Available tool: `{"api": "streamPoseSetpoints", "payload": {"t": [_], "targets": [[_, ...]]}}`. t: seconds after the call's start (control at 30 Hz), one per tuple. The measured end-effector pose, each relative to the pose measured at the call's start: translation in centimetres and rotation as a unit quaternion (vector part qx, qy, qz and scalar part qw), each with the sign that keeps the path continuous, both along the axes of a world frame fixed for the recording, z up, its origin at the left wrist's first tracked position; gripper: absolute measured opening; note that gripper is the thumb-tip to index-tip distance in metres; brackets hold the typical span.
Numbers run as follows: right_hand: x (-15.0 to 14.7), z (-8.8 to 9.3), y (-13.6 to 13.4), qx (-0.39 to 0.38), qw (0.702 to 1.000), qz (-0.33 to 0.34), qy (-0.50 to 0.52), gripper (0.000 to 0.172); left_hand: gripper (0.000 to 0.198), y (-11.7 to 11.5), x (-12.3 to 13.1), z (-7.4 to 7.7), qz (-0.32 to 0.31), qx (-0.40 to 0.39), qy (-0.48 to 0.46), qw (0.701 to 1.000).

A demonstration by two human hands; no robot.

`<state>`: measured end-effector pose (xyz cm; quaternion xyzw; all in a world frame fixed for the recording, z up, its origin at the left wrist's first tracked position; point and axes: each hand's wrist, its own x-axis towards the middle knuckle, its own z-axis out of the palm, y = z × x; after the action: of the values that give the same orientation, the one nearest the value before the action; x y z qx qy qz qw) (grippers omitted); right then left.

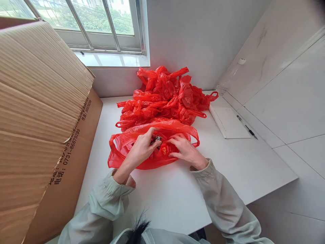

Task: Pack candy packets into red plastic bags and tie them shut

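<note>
An open red plastic bag lies on the white table, its handle loops spread to left and right. Over its left half, my left hand has thumb and fingers curved around a small dark patterned item inside the bag. On the right, my right hand reaches into the opening with its fingers apart, beside a red packet with yellow characters. Parts of the bag's contents are hidden by my hands and the red plastic.
Several knotted red bags are piled behind the open one. A large cardboard box stands at the left. To the right are a notebook, a pen and a clear bottle by the wall.
</note>
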<state>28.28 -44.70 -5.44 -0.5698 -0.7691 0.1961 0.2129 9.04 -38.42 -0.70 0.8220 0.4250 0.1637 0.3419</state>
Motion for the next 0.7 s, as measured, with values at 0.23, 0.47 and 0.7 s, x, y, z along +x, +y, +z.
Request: {"api": "streamPoseSetpoints", "payload": {"t": [0.23,0.47,0.7], "targets": [[0.7,0.1,0.2,0.046,0.994,-0.006,0.1,0.008,0.039,0.3,0.0,-1.2,-0.034,0.043,-0.001,0.999],[0.1,1.4,-0.3,0.045,0.962,-0.06,0.264,0.007,0.02,-0.3,0.3,0.2,-0.051,0.072,-0.01,0.996],[-0.1,0.7,-0.1,0.011,0.917,-0.087,0.389,0.013,0.027,-0.6,0.4,0.1,-0.076,-0.025,0.009,0.997]]}}
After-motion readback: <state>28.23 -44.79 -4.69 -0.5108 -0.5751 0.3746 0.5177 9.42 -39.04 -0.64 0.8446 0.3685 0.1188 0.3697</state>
